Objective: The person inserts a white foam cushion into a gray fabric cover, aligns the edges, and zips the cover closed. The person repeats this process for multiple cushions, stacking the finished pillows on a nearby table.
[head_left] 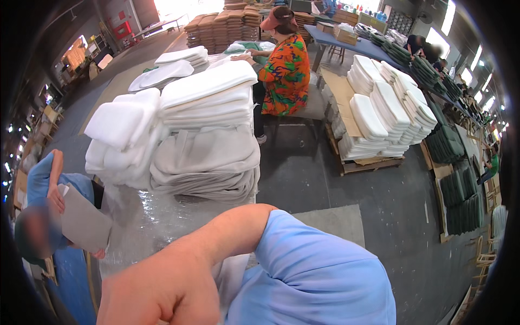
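Observation:
My right hand (160, 287) is large in the foreground at the lower left, its arm in a light blue sleeve reaching across from the right. Its fingers look curled in, but the lower edge cuts them off, so what they hold is hidden. Below the forearm a strip of pale cloth (234, 273) shows. Beyond the hand lies a table covered in clear plastic (162, 216). On it rest a stack of grey fabric covers (208, 160), a pile of white foam pads (208, 100) and more white pads (122, 127). My left hand is out of view.
At the left a person in blue holds a grey panel (84, 219). Across the table sits another person in an orange patterned shirt (287, 76). White pads (379, 114) are stacked on a pallet at the right, near dark green cushions (460, 195) and a blue table (346, 46).

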{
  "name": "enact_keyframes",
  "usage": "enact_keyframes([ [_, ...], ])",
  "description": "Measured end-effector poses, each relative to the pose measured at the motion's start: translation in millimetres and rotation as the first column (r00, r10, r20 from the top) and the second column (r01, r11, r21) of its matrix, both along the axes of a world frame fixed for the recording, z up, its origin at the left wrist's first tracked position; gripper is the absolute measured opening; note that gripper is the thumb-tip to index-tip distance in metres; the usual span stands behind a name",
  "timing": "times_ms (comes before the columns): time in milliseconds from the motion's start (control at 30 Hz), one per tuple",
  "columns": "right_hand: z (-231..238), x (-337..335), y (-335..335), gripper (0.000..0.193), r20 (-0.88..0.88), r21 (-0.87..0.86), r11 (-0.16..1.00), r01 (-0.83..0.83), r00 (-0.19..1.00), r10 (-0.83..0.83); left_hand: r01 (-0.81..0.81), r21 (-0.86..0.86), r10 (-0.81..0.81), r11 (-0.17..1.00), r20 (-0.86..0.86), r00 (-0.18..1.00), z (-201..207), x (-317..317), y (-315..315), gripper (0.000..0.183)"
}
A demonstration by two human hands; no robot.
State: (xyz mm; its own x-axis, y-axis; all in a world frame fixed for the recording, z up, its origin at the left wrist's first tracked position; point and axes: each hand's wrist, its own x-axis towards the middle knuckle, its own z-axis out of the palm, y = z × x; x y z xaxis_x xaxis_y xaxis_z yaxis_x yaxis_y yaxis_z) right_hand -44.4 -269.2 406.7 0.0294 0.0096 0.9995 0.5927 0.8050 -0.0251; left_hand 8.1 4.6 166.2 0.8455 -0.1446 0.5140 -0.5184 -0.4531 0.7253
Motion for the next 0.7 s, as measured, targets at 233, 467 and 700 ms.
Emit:
enact_keyframes([
  [233,-143,45,19,0.042,0.371,-0.709,-0.04,0.704,0.324,-0.871,0.133,-0.007,-0.133,0.991,0.018,0.991,7,16,-18,0.031],
  [467,-150,28,17,0.018,0.336,-0.862,-0.202,0.465,0.225,-0.914,0.034,0.148,0.018,0.988,-0.338,0.941,45,15,-24,0.032],
  [700,-199,51,12,0.019,0.048,-0.608,0.01,0.794,0.05,-0.998,0.24,0.298,-0.208,0.924,-0.135,0.969,56,18,-44,0.036],
])
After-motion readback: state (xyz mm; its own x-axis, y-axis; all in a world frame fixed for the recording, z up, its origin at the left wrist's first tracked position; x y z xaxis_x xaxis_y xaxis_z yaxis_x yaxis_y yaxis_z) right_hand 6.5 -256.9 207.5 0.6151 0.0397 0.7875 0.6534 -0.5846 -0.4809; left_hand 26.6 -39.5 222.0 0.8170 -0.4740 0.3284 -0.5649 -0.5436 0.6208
